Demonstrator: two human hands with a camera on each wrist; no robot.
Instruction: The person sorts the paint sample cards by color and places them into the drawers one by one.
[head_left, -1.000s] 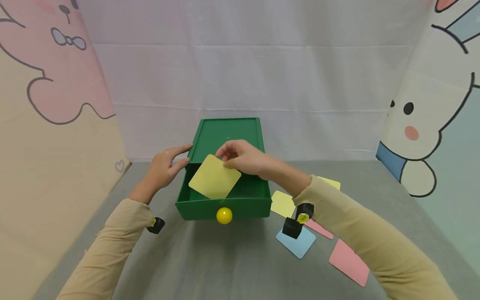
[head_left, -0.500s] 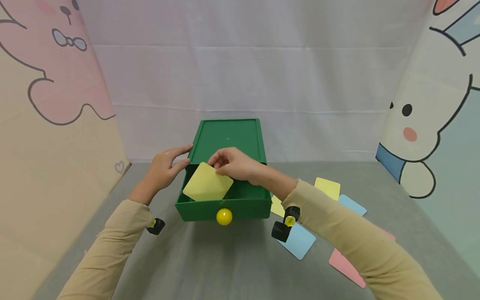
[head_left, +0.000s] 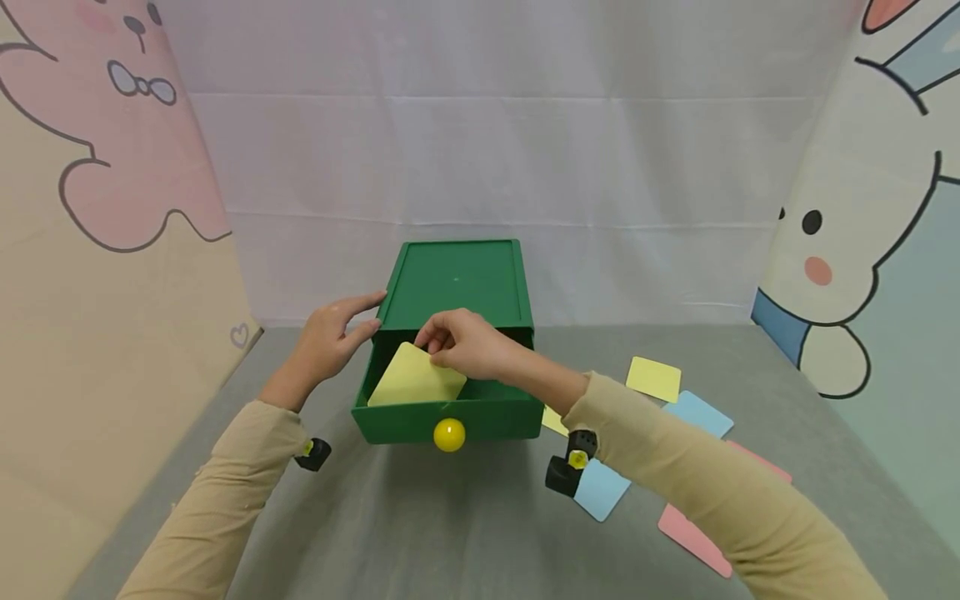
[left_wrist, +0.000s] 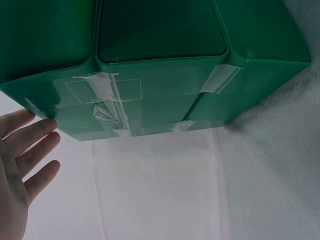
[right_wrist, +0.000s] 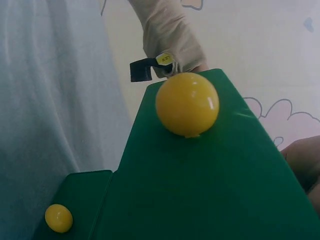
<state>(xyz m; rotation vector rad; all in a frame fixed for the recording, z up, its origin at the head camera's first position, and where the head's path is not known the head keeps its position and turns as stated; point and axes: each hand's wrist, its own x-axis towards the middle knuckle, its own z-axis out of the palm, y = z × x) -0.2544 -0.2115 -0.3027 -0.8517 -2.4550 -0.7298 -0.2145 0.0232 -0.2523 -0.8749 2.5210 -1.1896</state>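
My right hand (head_left: 468, 343) pinches a yellow card (head_left: 416, 377) by its upper right edge. The card leans down into the pulled-out drawer (head_left: 450, 421) of a green drawer box (head_left: 456, 283), its lower edge hidden behind the drawer front. A round yellow knob (head_left: 449, 435) sits on that front, seen close up in the right wrist view. On the box's left, my left hand (head_left: 324, 342) rests its fingertips along the side edge, fingers spread and fairly straight. In the left wrist view, clear tape (left_wrist: 106, 92) crosses the green box.
To the right on the grey cloth lie a yellow card (head_left: 654, 379), blue cards (head_left: 603, 490) and pink cards (head_left: 693, 537), some partly under the right sleeve. A second yellow knob (right_wrist: 59, 218) shows low in the right wrist view. A white curtain (head_left: 480, 167) hangs behind.
My right hand has moved down and slightly left, lowering the yellow card further into the drawer. The left hand stays at the box's side.
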